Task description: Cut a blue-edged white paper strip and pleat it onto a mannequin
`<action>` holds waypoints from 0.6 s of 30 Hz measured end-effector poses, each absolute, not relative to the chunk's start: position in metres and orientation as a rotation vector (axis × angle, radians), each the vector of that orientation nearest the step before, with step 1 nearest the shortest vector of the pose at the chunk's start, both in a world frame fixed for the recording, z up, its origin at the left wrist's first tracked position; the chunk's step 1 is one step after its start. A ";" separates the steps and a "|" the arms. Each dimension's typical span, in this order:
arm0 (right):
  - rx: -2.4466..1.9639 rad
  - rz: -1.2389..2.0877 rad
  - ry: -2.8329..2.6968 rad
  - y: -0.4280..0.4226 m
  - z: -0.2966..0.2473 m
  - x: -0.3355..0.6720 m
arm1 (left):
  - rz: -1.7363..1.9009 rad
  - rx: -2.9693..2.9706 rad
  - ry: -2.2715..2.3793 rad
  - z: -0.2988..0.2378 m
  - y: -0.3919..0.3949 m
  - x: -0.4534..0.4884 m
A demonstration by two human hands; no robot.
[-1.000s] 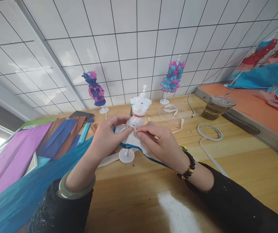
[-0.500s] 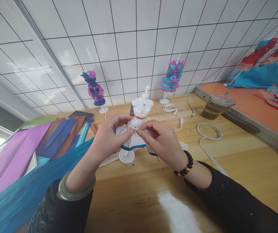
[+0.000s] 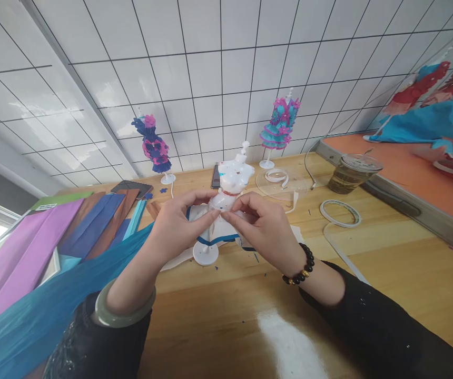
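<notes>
A small white mannequin point(image 3: 232, 176) on a round white base point(image 3: 205, 254) leans to the right in the middle of the wooden table point(image 3: 388, 273). A white paper skirt with a blue edge point(image 3: 218, 231) wraps its waist. My left hand point(image 3: 177, 226) pinches the skirt at the waist from the left. My right hand point(image 3: 264, 226) pinches the same spot from the right, its fingertips meeting the left ones.
Coloured paper sheets point(image 3: 52, 237) and teal tissue point(image 3: 52, 305) cover the left. Two dressed mannequins point(image 3: 155, 147) point(image 3: 279, 123) stand by the tiled wall. A phone point(image 3: 131, 187), a clear plate point(image 3: 282, 181), a tape roll point(image 3: 340, 212), a cup of drink point(image 3: 351, 173) and an orange board point(image 3: 408, 168) lie to the right.
The mannequin has tilted further right and risen slightly. My right hand has moved up from the spread skirt to the waist, gathering the paper closer.
</notes>
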State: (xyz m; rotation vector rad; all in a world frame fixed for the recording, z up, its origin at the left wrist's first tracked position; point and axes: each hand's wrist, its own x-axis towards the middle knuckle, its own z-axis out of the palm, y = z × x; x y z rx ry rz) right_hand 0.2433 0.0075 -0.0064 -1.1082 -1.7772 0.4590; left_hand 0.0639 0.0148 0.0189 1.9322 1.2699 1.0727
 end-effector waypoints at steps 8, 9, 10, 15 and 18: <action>-1.089 0.406 -1.809 0.005 -0.006 0.243 | 1.124 1.937 1.350 0.021 0.013 0.068; -1.098 0.399 -1.821 0.005 -0.006 0.243 | 1.133 1.937 1.340 0.021 0.013 0.069; -1.110 0.390 -1.836 0.005 -0.006 0.243 | 1.140 1.937 1.328 0.020 0.013 0.069; -1.064 0.239 -1.945 0.007 -0.002 0.246 | 1.231 1.941 1.338 0.018 0.017 0.067; -0.892 0.034 -1.990 0.006 0.001 0.246 | 1.278 1.914 1.374 0.015 0.020 0.064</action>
